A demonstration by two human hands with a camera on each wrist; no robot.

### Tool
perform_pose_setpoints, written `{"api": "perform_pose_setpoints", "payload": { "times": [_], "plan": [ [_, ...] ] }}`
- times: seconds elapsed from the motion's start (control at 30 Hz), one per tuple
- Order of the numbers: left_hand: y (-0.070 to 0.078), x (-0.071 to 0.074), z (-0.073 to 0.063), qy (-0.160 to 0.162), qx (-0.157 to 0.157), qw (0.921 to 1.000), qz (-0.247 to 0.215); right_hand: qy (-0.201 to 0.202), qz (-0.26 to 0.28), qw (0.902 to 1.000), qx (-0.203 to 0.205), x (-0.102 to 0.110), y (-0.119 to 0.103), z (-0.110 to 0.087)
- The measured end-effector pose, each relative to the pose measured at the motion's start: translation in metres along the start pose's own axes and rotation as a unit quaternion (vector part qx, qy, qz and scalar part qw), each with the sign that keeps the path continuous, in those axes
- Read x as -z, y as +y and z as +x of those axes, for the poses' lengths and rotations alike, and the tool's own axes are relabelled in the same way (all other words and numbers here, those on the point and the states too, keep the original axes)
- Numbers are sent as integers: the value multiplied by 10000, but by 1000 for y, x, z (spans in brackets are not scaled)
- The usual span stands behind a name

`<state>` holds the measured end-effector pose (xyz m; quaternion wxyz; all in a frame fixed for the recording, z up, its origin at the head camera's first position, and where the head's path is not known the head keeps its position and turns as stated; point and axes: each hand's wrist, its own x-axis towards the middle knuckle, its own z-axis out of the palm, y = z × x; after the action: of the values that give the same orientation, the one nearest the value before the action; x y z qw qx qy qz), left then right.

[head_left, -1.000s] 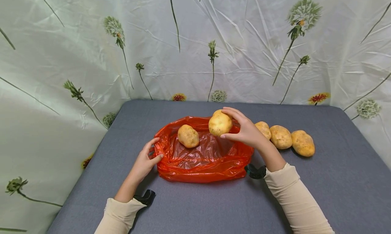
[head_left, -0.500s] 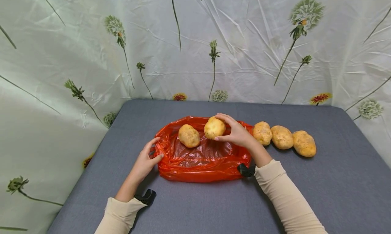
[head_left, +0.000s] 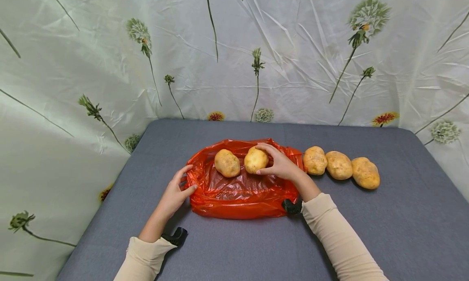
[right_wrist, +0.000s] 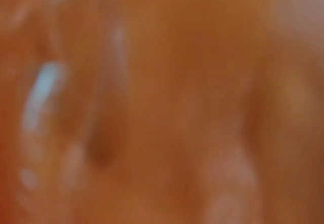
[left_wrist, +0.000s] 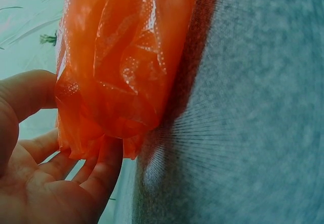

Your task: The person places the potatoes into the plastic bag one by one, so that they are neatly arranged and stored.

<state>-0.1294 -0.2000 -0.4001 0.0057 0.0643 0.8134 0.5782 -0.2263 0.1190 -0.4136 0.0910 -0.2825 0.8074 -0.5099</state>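
Note:
In the head view a red plastic bag (head_left: pixel 234 209) lies wide open in the middle of the table. One potato (head_left: pixel 227 163) rests inside it, towards the left. My right hand (head_left: pixel 278 165) holds a second, paler potato (head_left: pixel 255 160) between thumb and fingers, low within the bag's mouth just right of the first. My left hand (head_left: pixel 175 193) holds the bag's left end, thumb and fingers spread along the rim. In the left wrist view the bag (left_wrist: pixel 126 57) hides the fingertips of the left hand (left_wrist: pixel 55 168). The right wrist view is an orange-brown blur.
Three more potatoes lie in a row on the grey tabletop (head_left: pixel 403 216) right of the bag: a near one (head_left: pixel 314 160), a middle one (head_left: pixel 338 165) and an outer one (head_left: pixel 365 173). A pale flowered cloth (head_left: pixel 227 89) hangs behind the table and along its left.
My right hand has carried its potato left and down into the bag, beside the first potato. The nearest potato of the row is now fully uncovered. The left hand has stayed in place.

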Motion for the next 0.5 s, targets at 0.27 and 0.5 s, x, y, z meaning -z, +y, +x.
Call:
{"api": "perform_pose_setpoints", "payload": {
  "times": [0.27, 0.5],
  "plan": [
    [-6, 1, 1, -23, -45, 10000, -25, -50, -313, 9995, -90, -3, 6, -1],
    [-31, 3, 8, -51, -103, 9999, -4, 73, -369, 9993, -81, -2, 3, -1]
  ]
}}
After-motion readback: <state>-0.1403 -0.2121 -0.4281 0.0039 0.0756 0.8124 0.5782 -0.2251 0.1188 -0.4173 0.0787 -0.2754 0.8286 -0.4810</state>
